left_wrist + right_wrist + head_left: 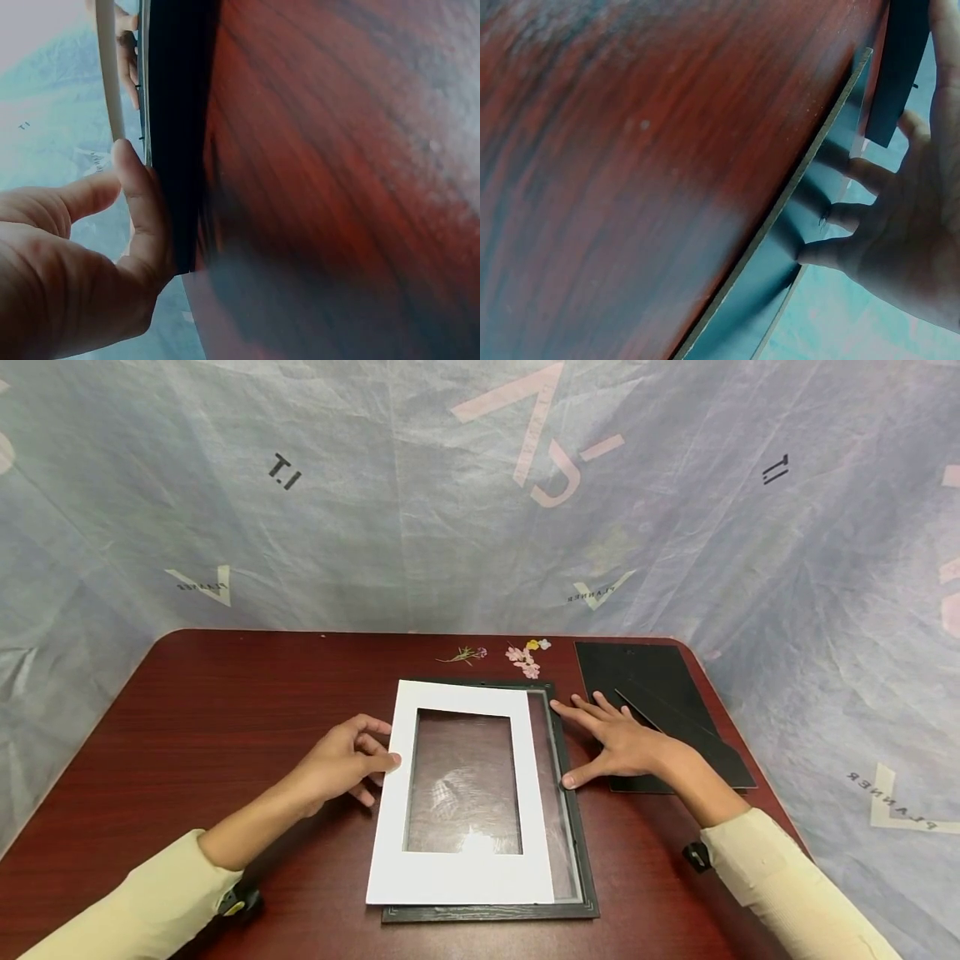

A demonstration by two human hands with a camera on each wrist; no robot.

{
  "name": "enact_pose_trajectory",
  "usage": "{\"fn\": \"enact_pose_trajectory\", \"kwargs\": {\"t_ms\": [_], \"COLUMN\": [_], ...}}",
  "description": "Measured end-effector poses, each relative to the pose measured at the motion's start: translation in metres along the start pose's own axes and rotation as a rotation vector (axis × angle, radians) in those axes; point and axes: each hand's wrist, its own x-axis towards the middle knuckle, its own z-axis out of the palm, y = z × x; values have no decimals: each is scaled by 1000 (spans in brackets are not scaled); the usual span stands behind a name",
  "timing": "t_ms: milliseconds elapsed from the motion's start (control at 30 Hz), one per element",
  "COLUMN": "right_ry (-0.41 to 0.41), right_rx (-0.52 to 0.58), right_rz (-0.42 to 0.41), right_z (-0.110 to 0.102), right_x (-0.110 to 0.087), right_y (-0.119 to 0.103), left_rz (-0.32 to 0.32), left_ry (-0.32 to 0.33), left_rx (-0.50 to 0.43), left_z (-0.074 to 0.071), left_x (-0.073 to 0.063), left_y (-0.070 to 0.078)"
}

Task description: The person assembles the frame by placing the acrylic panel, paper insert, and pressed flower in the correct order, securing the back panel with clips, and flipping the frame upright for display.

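Note:
A white picture mat (pixel 461 878) with a rectangular opening overlaps the black picture frame (pixel 588 860), shifted to the left. Clear glazing (pixel 555 810) shows in the frame along the right and through the opening. My left hand (pixel 345 764) pinches the mat's left edge, thumb on top; in the left wrist view, the mat's edge (pixel 109 75) stands slightly away from the frame (pixel 176 112). With fingers spread, my right hand (pixel 626 743) touches the frame's right side with thumb and index fingertip.
To the right lies a black backing board (pixel 630 664) with a stand flap (pixel 690 735). Behind the frame are pressed pink flowers (pixel 525 660), a yellow flower (pixel 532 644) and a thin purple-tipped sprig (pixel 465 654). A printed grey cloth (pixel 390 527) hangs behind the reddish-brown table (pixel 225 718).

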Motion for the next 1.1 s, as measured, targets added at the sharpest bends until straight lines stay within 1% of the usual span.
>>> {"fn": "enact_pose_trajectory", "kwargs": {"t_ms": [100,267,367,533,667,833,900,967,1100], "right_ry": [0,0,0,1,3,1,-2,-6,-13], "right_rx": [0,-1,-3,-7,-5,-3,-2,-1,0], "right_rz": [-1,-3,-1,-1,-1,-1,0,6,14], "right_z": [0,-1,-1,0,0,0,-1,-2,-3], "right_x": [0,1,0,0,1,1,2,2,1], "right_y": [0,0,0,-1,-1,-3,-3,-3,-5], "left_rz": [38,93,103,130,191,253,277,309,356], "left_ry": [-13,-15,-21,-61,-76,-40,-31,-34,-80], "left_rx": [80,199,255,352,505,699,750,794,814], "left_z": [2,6,7,11,13,15,14,12,7], "left_x": [1,4,6,6,5,5,8,13,28], "left_y": [1,4,4,3,3,4,6,8,12]}}
